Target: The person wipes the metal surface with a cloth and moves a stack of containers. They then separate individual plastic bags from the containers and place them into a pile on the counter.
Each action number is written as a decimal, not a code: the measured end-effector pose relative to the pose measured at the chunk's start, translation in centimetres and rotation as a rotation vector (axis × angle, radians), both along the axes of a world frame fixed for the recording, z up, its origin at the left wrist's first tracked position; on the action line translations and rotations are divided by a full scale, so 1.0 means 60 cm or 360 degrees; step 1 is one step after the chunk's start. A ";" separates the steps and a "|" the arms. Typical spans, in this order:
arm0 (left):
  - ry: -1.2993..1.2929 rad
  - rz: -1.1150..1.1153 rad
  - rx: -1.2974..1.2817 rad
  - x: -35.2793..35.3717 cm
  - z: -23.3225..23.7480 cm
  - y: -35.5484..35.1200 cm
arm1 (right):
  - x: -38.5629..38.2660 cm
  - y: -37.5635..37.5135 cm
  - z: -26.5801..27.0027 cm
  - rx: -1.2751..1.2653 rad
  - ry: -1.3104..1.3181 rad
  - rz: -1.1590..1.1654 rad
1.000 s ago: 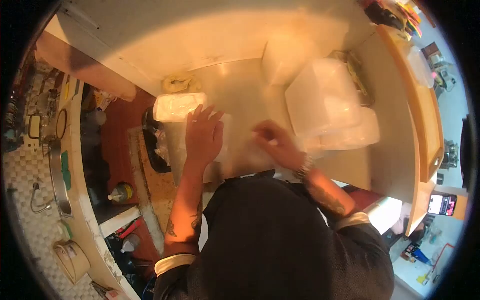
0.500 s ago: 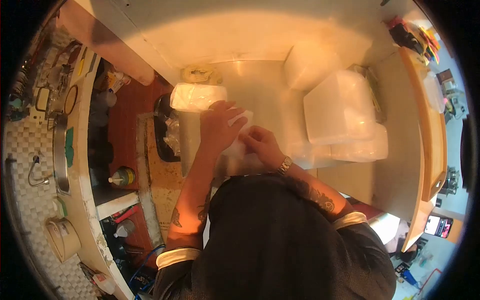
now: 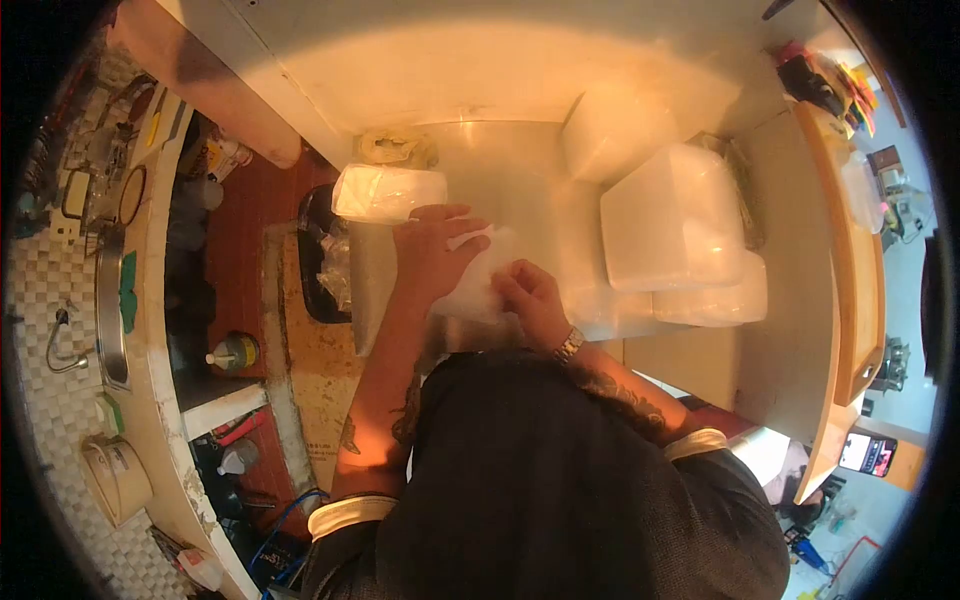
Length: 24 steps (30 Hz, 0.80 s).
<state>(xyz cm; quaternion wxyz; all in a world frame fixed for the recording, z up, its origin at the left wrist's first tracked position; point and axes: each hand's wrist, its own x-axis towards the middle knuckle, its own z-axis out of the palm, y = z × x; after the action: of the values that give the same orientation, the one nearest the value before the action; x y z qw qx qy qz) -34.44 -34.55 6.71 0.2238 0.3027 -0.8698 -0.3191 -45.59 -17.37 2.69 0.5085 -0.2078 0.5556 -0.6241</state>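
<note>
A thin white sheet, plastic bag or film (image 3: 473,290), lies on the metal worktop (image 3: 500,165) in front of me. My left hand (image 3: 432,252) rests on its left side with fingers stretched out and thumb apart. At its right edge my right hand (image 3: 530,298), with a watch on the wrist, is closed in a pinch on the sheet. The exact grip is partly hidden by the fingers. Just beyond my left hand sits a white pack in clear wrap (image 3: 390,193).
Large white wrapped stacks (image 3: 665,220) stand at the right of the worktop, with another pale block (image 3: 615,135) behind. A yellowish bundle (image 3: 395,148) lies at the back left. A black tray with clear plastic (image 3: 325,260) is at the left edge.
My right hand has moved slightly right, away from the left one, and more of the white sheet shows between them. My left hand stays in nearly the same pose.
</note>
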 end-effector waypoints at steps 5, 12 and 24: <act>-0.0006 0.0032 0.0098 0.009 0.000 -0.008 | -0.011 0.014 0.011 0.0068 -0.0084 -0.0097; 0.0004 0.0017 0.0092 0.001 -0.012 -0.003 | -0.011 0.004 0.011 0.0060 -0.0078 -0.0046; 0.0020 -0.0004 -0.0048 0.006 -0.007 -0.001 | -0.007 -0.010 0.001 0.0111 0.0173 -0.0005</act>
<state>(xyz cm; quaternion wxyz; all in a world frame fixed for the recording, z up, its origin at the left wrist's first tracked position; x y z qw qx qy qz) -34.10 -34.62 6.31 0.2333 0.2962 -0.8735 -0.3080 -46.03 -17.98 2.77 0.4835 -0.2229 0.6041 -0.5929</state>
